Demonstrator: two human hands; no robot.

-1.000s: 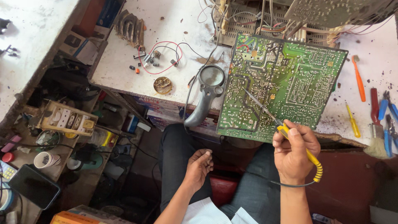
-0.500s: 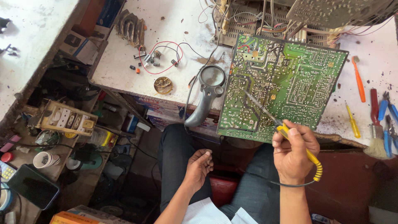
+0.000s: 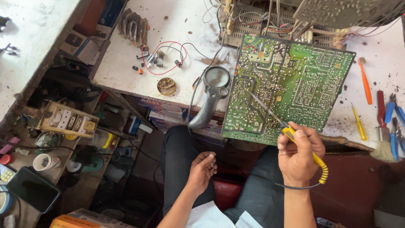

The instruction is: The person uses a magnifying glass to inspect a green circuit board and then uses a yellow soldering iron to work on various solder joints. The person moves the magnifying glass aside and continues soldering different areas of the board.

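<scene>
My right hand (image 3: 298, 154) grips a yellow-handled soldering iron (image 3: 291, 134), its thin tip touching the solder side of a large green circuit board (image 3: 295, 82) that leans over the bench's front edge. My left hand (image 3: 202, 169) hangs low over my dark trousers, fingers loosely curled, holding nothing. A grey-handled magnifying glass (image 3: 213, 95) lies just left of the board.
On the white bench (image 3: 126, 71) lie a small round tin (image 3: 166, 86), red and black wires with small parts (image 3: 162, 57), an orange screwdriver (image 3: 365, 82), a yellow tool (image 3: 358, 122) and red and blue pliers (image 3: 390, 118). A cluttered shelf (image 3: 63, 126) stands at left.
</scene>
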